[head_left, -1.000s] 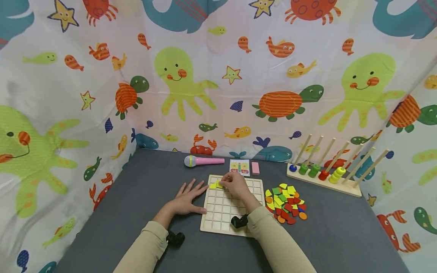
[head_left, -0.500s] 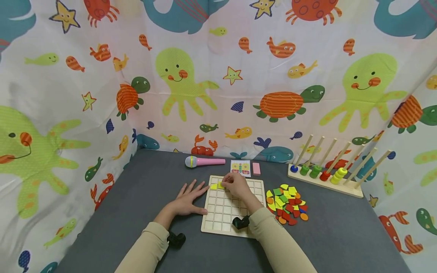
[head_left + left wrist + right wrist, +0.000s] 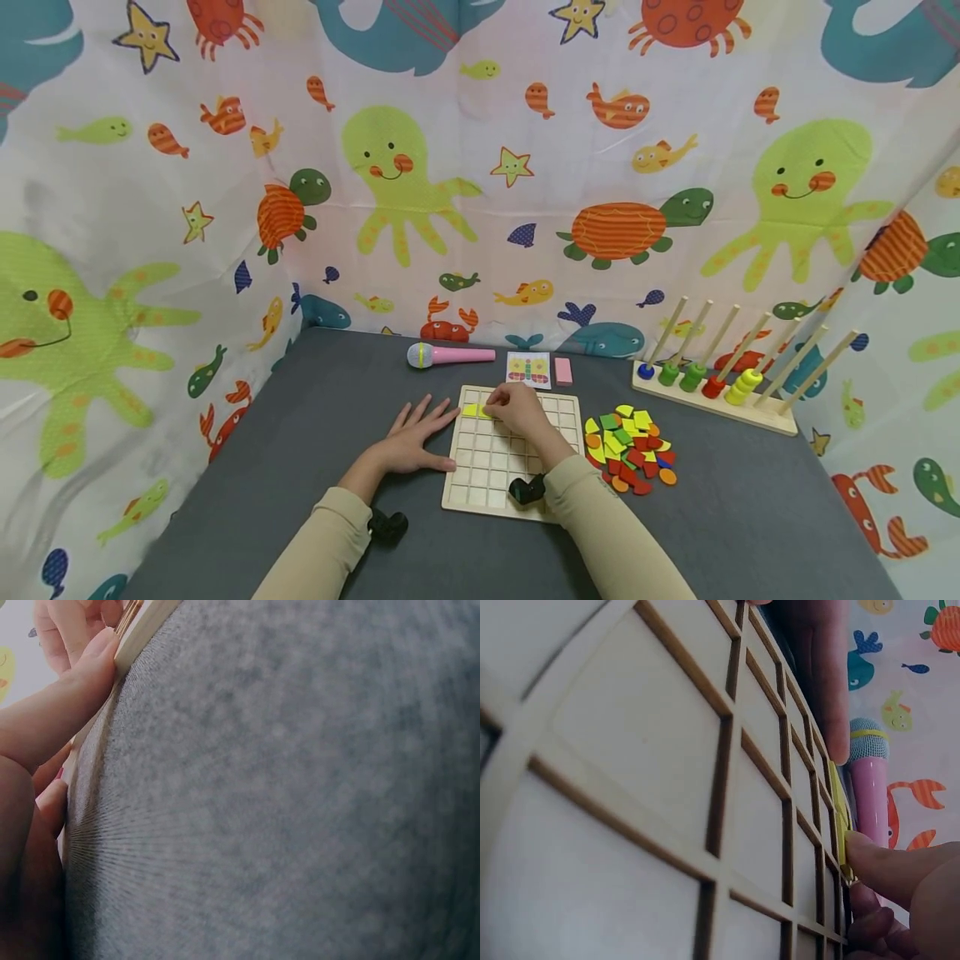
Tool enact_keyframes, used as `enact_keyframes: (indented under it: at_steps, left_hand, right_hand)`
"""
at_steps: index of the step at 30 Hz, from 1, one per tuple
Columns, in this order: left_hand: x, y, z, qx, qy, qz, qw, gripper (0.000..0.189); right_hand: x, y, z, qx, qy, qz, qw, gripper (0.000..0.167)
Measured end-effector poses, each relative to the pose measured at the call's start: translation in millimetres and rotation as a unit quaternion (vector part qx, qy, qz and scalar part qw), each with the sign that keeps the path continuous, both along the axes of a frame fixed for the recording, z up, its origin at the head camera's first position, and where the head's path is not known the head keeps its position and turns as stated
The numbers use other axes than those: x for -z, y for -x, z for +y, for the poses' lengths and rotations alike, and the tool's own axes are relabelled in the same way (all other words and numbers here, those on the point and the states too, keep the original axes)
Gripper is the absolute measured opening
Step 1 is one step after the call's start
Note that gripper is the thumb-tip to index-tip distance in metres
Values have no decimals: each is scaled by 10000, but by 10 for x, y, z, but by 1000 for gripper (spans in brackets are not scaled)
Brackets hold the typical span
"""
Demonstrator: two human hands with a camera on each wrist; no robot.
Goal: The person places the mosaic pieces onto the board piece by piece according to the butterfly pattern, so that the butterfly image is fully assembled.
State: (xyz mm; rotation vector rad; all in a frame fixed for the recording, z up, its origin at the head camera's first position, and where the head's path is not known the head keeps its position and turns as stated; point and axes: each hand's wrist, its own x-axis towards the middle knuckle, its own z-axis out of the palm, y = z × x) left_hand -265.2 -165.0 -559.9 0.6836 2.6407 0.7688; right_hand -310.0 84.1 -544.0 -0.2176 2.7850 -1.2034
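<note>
A wooden grid board lies on the grey table. My left hand is spread flat at its left side, the thumb against the board's edge in the left wrist view. A yellow tile sits in the upper left of the grid. My right hand pinches a second yellow tile just right of it, low over the cells. In the right wrist view its thumb touches the yellow piece; the other fingers curl below, partly hidden.
Right of the board lies a pile of red, yellow, green and orange tiles. Behind the board are a pink toy microphone, a pattern card and a pink block. A peg stand with rings stands at back right.
The second yellow tile has gone from tilted to lying flatter beside the first, with the right fingers slightly lower. The left hand stays in place.
</note>
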Motion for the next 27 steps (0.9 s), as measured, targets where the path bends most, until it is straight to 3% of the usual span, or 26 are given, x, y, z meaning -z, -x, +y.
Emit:
enact_keyframes:
  at_steps: [5,12,17,27]
  left_hand:
    - [58,23,18,-9,14,-21,10000,103]
    - [82,36,-2,-34,-3,-71,10000,104]
    - [74,36,-6,12,-125,-19,9999,104]
    - [97,38,-8,36,-110,-24,9999,102]
  right_hand:
    - [-48,-36,26,-117,62,-41,9999,10]
    - [-235,-148,194,-317,414,408,9978,10]
    - [-324,-222,407,-112,418,480,9979,9]
    - [-332,-326,852,340,264,380,9983,11]
